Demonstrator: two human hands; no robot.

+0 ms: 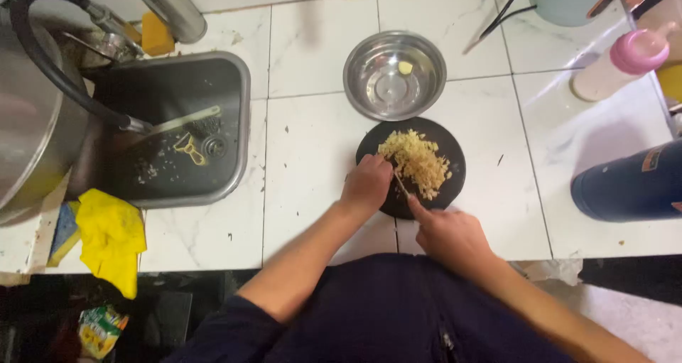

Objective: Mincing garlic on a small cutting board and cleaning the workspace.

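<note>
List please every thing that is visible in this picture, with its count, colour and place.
chopping board: one, black, round, counter centre
chopped food: one pile, pale yellow, on the board
knife: one, thin blade at the pile
bowl: one, steel, behind the board
sink: one, steel, left
cloth: one, yellow, front left
bottle: one, pink cap, right
flask: one, dark blue, lying right
left hand: on the board edge
right hand: holding the knife

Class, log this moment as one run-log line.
left hand: steadies black board | right hand: holds knife | minced pile on board | steel bowl behind
</note>
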